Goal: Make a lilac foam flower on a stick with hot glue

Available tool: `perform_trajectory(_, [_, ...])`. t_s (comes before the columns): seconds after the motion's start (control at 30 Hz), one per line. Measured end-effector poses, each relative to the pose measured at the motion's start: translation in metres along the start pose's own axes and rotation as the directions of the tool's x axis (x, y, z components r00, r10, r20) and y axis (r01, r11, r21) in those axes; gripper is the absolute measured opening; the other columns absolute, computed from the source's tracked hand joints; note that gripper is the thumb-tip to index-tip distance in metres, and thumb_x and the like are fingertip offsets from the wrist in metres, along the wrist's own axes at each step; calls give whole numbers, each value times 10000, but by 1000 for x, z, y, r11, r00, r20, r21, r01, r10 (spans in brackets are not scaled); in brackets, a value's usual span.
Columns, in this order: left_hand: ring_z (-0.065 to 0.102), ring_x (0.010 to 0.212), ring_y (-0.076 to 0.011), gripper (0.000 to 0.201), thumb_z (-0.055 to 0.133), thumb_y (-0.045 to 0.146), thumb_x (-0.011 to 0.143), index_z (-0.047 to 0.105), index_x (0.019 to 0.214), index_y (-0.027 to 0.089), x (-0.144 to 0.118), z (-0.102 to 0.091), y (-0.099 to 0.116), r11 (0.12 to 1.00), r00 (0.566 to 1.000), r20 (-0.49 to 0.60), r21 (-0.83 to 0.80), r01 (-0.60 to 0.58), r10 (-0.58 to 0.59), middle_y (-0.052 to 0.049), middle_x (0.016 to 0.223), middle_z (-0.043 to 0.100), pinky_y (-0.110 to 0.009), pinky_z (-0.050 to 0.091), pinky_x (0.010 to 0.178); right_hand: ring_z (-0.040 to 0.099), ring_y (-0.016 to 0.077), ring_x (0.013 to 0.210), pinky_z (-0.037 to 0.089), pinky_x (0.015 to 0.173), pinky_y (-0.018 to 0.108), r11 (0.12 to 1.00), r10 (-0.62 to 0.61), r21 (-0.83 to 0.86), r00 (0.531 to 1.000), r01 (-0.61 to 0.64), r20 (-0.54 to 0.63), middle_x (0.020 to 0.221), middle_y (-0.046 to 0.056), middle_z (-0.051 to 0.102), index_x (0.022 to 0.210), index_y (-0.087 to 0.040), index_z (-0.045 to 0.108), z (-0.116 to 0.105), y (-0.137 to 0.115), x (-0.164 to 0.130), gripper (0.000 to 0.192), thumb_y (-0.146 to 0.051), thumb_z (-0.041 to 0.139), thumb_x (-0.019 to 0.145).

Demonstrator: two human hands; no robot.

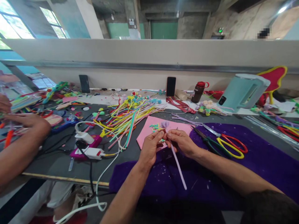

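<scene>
Lilac pipe cleaner pinched near its curled top by left hand and right hand, fingers closed on it, above the pink sheet; loose grip could let that curl unwind; scissors lie near.

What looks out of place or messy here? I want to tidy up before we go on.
The pipe cleaners lie in a loose, crisscrossed heap rather than a bundle. White cables trail off the table edge. Pale flecks dot the purple cloth. Both hands, left and right, pinch a lilac pipe cleaner.
</scene>
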State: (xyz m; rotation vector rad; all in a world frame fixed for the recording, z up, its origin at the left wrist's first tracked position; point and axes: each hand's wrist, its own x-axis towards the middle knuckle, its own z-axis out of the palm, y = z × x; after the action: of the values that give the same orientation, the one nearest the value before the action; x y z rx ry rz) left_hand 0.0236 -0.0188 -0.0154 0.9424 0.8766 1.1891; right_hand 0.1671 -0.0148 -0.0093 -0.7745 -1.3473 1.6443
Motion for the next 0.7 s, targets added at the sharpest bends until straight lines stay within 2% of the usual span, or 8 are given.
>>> perform_trajectory(0.2, [560,525,-115,247,619,375,722,611,651,138,1,-2,0,995,988,145,-76,70,-59,-15,596,589,-242,426,574,433,49,336,297,328,160,998,49,35,998,-51,46,521,-28,565,798,-130,595,3,4,0,226,-345,524,810])
perform_trajectory(0.3, [555,482,-117,257,617,379,723,613,660,131,2,-2,-1,989,979,187,-102,107,-86,-10,560,576,-258,438,576,434,51,340,295,325,159,997,59,55,996,-63,72,528,-22,574,807,-128,602,2,8,1,225,-340,528,809])
perform_trajectory(0.5, [553,470,-106,276,707,308,637,654,842,130,3,-3,-2,982,990,108,-157,105,-89,15,570,569,-241,444,544,424,45,339,294,323,156,996,81,35,990,-86,111,538,-23,576,811,-128,589,1,10,2,277,-401,540,801])
perform_trajectory(0.7, [552,561,-79,201,720,225,629,654,801,146,4,-2,-2,972,999,41,-234,26,-17,7,707,617,-222,449,599,417,33,344,316,337,147,997,25,-71,999,-27,-20,560,-44,568,735,-159,521,4,7,2,263,-408,603,761])
